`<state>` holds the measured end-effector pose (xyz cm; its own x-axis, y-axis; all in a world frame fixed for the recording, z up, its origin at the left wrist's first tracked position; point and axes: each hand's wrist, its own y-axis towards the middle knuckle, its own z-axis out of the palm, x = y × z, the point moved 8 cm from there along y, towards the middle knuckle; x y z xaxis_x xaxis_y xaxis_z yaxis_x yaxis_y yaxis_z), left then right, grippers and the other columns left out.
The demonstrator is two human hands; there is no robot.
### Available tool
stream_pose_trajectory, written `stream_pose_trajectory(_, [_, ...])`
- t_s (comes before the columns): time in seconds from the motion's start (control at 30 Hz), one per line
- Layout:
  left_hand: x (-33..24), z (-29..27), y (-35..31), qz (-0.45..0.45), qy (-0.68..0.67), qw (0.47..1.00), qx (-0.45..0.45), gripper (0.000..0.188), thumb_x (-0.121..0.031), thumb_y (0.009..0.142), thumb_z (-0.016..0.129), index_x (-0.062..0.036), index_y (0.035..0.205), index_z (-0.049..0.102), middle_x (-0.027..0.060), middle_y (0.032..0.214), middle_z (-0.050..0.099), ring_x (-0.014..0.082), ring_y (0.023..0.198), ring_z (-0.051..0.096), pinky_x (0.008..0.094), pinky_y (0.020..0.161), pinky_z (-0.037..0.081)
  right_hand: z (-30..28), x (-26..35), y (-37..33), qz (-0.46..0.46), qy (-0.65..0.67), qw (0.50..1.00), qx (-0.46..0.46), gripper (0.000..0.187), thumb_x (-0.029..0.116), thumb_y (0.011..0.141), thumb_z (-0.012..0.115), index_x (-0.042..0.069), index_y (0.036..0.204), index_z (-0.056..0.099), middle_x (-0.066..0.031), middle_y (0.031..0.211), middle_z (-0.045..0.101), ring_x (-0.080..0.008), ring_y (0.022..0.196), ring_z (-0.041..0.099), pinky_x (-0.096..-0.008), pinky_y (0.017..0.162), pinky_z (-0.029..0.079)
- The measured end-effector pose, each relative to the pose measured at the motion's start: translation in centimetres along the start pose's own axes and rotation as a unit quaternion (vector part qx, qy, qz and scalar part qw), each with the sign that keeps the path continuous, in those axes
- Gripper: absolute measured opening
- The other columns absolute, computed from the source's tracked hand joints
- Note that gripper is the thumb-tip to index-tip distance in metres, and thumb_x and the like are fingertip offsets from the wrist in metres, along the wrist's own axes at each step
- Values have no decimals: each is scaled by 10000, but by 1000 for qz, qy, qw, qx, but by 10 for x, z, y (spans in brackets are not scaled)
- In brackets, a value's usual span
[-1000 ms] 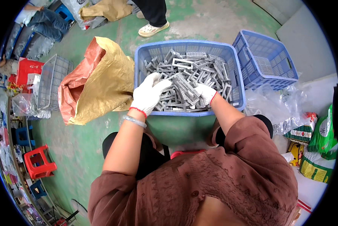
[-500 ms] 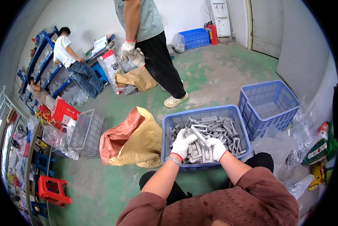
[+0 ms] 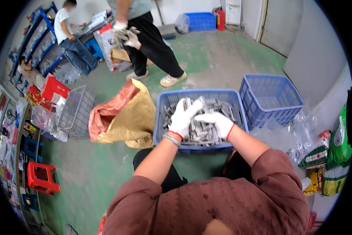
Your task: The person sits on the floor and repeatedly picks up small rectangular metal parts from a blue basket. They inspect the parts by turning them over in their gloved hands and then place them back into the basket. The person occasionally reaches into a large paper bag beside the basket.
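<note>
A blue plastic crate [image 3: 158, 129] in front of my knees holds a heap of grey, bar-like metal parts [image 3: 225, 109]. Both my hands wear white knit gloves with red cuffs and work over this heap. My left hand [image 3: 182, 120] is closed around a few metal parts [image 3: 197, 102], which stick up past its fingers. Beside it, my right hand [image 3: 218, 123] reaches leftward with fingers stretched out, touching parts near the left hand. Under the right palm the view is hidden, and the fingers are slightly blurred.
At right stands another blue crate [image 3: 270, 121], with plastic bags [image 3: 301, 129] near it. A yellow woven sack [image 3: 135, 117] with a red lining gapes open at left, beside a grey wire-like basket [image 3: 76, 113]. A red stool [image 3: 42, 178] is farther left. A gloved co-worker [image 3: 144, 43] stands beyond the sack.
The metal part held up between both hands has gone from there; my left hand now grips parts farther up the heap. My right hand's fingers have stretched leftward. The co-worker's legs shifted.
</note>
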<state>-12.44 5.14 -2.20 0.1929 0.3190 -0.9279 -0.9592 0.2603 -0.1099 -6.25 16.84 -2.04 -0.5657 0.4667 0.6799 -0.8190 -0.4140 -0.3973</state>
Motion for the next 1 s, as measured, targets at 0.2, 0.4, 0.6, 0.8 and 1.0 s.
stream_pose_trajectory(0.2, [-2,6,-2,-123,-365,921,68,357,-433,1019,549,-77,1015,579,119,859,601,283,829,602,461,811,521,13,21,-19,-88,23,996,13,248,43,876,685,-22,1115,673,-160,963,721,-280,839,733,-441,724,624])
stream_pose_trajectory(0.4, [-4,-3,2,-79,-429,896,83,473,-478,1010,554,-26,1130,483,124,908,518,282,879,545,454,849,511,16,40,-24,-103,139,980,98,302,153,978,568,-96,1138,625,-225,1016,701,-363,900,716,-507,778,610])
stream_pose_trajectory(0.6, [-20,9,-7,-71,-421,899,102,447,-432,1011,572,-21,1172,501,115,944,525,291,884,562,472,899,519,6,33,-26,-79,131,986,72,344,184,983,560,-95,1176,619,-258,1001,698,-356,874,712,-484,799,603])
stream_pose_trajectory(0.8, [-34,12,-9,-14,-444,891,95,397,-320,1032,542,-32,1304,565,133,1164,608,335,1138,602,511,1108,434,4,7,-18,-29,141,988,49,322,157,953,600,-81,1170,616,-282,1009,696,-400,884,715,-523,756,611])
stream_pose_trajectory(1.0, [-36,3,-12,20,-403,914,37,390,-331,1028,557,-91,1336,568,124,1145,607,301,1074,606,491,1053,471,26,-3,-23,-40,181,980,73,358,172,981,550,-104,1206,584,-311,1072,677,-430,915,703,-534,790,598])
